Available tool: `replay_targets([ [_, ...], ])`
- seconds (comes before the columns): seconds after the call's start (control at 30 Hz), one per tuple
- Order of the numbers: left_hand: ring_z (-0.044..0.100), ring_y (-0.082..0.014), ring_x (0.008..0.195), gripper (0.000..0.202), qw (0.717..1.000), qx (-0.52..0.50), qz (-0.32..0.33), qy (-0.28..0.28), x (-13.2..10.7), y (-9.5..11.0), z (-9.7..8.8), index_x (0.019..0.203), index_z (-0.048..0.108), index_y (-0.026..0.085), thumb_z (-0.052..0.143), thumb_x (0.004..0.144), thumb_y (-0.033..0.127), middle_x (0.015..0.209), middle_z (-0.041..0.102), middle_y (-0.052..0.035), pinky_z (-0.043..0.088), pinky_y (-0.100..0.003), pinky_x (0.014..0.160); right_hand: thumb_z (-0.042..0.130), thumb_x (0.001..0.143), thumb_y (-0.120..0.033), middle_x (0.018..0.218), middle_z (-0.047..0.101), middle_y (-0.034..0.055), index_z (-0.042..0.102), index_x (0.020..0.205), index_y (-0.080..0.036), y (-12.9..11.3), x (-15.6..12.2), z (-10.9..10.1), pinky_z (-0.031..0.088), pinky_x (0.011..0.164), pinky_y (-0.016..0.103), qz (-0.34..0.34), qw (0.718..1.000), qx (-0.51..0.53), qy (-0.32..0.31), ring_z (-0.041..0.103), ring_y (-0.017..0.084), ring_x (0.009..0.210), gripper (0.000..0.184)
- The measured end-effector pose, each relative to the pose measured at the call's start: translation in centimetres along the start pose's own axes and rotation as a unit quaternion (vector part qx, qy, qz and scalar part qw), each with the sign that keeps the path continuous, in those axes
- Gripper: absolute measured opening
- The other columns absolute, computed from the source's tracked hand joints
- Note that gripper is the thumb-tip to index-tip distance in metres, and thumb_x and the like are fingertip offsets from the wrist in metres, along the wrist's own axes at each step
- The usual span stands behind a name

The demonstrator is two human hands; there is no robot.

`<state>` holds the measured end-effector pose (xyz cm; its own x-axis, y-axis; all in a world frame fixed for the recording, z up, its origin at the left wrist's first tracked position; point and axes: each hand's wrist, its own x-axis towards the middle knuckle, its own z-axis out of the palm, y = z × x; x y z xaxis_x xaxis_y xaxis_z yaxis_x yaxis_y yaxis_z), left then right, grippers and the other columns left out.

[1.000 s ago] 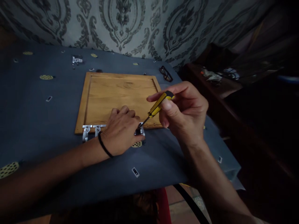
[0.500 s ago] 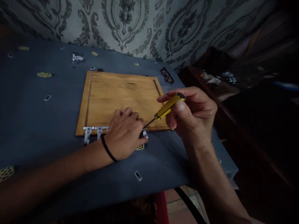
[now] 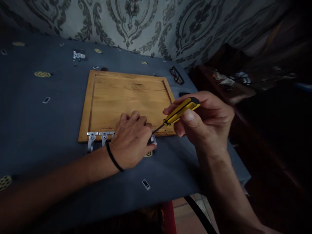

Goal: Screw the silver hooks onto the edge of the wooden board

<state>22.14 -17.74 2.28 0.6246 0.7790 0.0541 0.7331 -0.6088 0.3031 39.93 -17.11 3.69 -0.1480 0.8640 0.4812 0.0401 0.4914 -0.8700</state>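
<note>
A wooden cabinet door (image 3: 129, 97) lies flat on the table, with metal hinges (image 3: 104, 136) along its near edge. My left hand (image 3: 133, 139), a black band at its wrist, is closed around another hinge (image 3: 153, 139) at that edge, which it partly covers. In my right hand (image 3: 207, 120) is a yellow and black screwdriver (image 3: 179, 112), held by the handle between thumb and fingers. Its shaft slants down left to the hinge under my left hand; the tip is hidden there. Several small dark holes show in the edge right of the hinge.
A loose hinge (image 3: 79, 54) with small bits beside it lies at the back left of the blue patterned tablecloth (image 3: 60, 123). Glasses (image 3: 176, 75) rest behind the door's right corner. At the right stands a dark wooden surface (image 3: 234, 92) with clutter.
My right hand has shifted slightly right, and the screwdriver handle has turned a little in its fingers. My left hand stays on the hinge. The view has tilted slightly.
</note>
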Motion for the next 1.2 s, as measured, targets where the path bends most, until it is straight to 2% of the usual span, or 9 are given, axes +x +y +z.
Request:
replay_targets([
  [0.1, 0.054, -0.0325, 0.111, 0.031, 1.0, 0.001, -0.002, -0.001, 0.01, -0.04, 0.05, 0.094, 0.069, 0.016, 0.073, 0.086, 0.045, 0.1, 0.067, -0.0093, 0.041, -0.046, 0.088, 0.078, 0.084, -0.031, 0.085, 0.077, -0.0012, 0.073, 0.094, -0.028, -0.02, -0.28, 0.58, 0.043, 0.033, 0.022, -0.038, 0.998, 0.018, 0.042, 0.059, 0.009, 0.047, 0.012],
  [0.23, 0.054, -0.0326, 0.11, 0.03, 1.0, -0.007, 0.0, 0.005, 0.01, -0.15, 0.29, 0.093, 0.069, 0.016, 0.075, 0.085, 0.045, 0.098, 0.066, -0.0084, 0.041, -0.047, 0.088, 0.077, 0.086, -0.034, 0.084, 0.075, -0.0021, 0.07, 0.091, -0.028, -0.32, -0.39, 0.92, 0.039, 0.03, 0.024, -0.092, 0.984, -0.009, 0.151, 0.056, 0.01, 0.045, 0.01],
  [0.3, 0.054, -0.0327, 0.11, 0.03, 1.0, -0.009, 0.002, 0.01, 0.0, -0.19, 0.38, 0.092, 0.069, 0.016, 0.075, 0.085, 0.045, 0.097, 0.065, -0.0081, 0.041, -0.047, 0.088, 0.076, 0.086, -0.033, 0.083, 0.075, -0.0022, 0.07, 0.092, -0.028, -0.35, -0.36, 0.9, 0.038, 0.03, 0.024, -0.105, 0.98, -0.022, 0.167, 0.056, 0.01, 0.046, 0.01],
  [0.4, 0.054, -0.0331, 0.11, 0.03, 1.0, -0.008, 0.002, 0.012, -0.01, -0.16, 0.38, 0.093, 0.069, 0.016, 0.075, 0.085, 0.044, 0.097, 0.065, -0.0079, 0.041, -0.049, 0.088, 0.075, 0.088, -0.03, 0.084, 0.075, -0.0043, 0.068, 0.095, -0.03, -0.01, -0.38, 0.82, 0.037, 0.031, 0.023, -0.099, 0.986, -0.012, 0.132, 0.055, 0.008, 0.045, 0.01],
  [0.53, 0.054, -0.0337, 0.11, 0.03, 1.0, -0.001, -0.001, 0.009, 0.05, -0.05, 0.32, 0.094, 0.069, 0.016, 0.074, 0.086, 0.045, 0.098, 0.065, -0.0081, 0.042, -0.05, 0.089, 0.074, 0.088, -0.031, 0.085, 0.075, -0.0046, 0.066, 0.095, -0.03, 0.47, -0.57, 0.69, 0.04, 0.033, 0.023, -0.054, 0.994, -0.003, 0.091, 0.056, 0.009, 0.045, 0.01],
  [0.73, 0.055, -0.0333, 0.109, 0.03, 1.0, -0.001, -0.001, 0.01, 0.12, -0.02, 0.37, 0.094, 0.07, 0.017, 0.075, 0.085, 0.045, 0.097, 0.066, -0.0082, 0.043, -0.05, 0.089, 0.075, 0.087, -0.028, 0.085, 0.075, -0.0041, 0.066, 0.095, -0.03, 0.44, -0.72, 0.56, 0.042, 0.034, 0.023, -0.041, 0.996, 0.008, 0.085, 0.056, 0.008, 0.045, 0.012],
  [0.9, 0.056, -0.0332, 0.108, 0.031, 1.0, 0.001, 0.001, 0.016, 0.11, -0.01, 0.41, 0.092, 0.07, 0.017, 0.076, 0.085, 0.046, 0.097, 0.066, -0.0088, 0.044, -0.049, 0.088, 0.076, 0.086, -0.033, 0.084, 0.075, -0.0035, 0.066, 0.093, -0.029, 0.32, -0.78, 0.67, 0.041, 0.033, 0.024, -0.019, 0.996, -0.017, 0.091, 0.056, 0.009, 0.044, 0.013],
  [1.2, 0.056, -0.0334, 0.108, 0.032, 1.0, 0.016, 0.0, 0.009, 0.18, 0.01, 0.25, 0.095, 0.071, 0.016, 0.075, 0.085, 0.046, 0.098, 0.067, -0.0093, 0.043, -0.048, 0.088, 0.083, 0.078, -0.033, 0.08, 0.071, -0.0047, 0.069, 0.097, -0.032, 0.46, -0.53, 0.52, 0.042, 0.031, 0.021, -0.059, 0.996, -0.007, 0.06, 0.052, 0.008, 0.044, 0.023],
])
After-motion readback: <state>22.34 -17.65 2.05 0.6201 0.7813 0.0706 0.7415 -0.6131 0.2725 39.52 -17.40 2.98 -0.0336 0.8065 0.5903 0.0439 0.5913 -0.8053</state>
